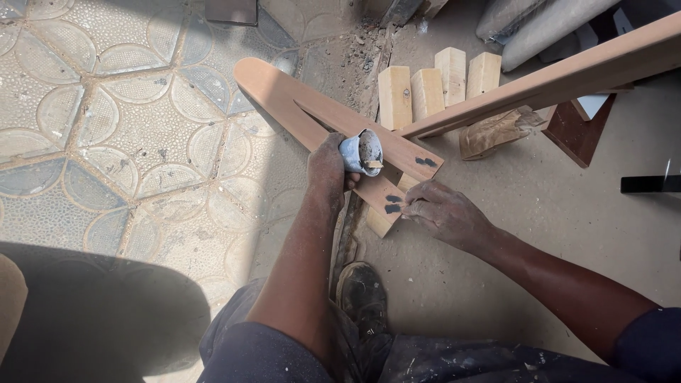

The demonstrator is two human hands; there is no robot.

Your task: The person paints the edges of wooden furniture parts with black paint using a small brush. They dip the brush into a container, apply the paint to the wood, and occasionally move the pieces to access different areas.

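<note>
Left hand (328, 162) grip on metal cup (361, 152), right hand (441, 210) on smooth wooden board (333, 124)

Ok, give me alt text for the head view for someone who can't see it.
The left hand holds a small grey cup over a V-shaped wooden piece while the right hand touches a dark patch on it. Wooden blocks stand behind.

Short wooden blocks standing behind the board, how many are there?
4: the short wooden blocks and stand side by side on the concrete floor; the long plank may hide more.
</note>
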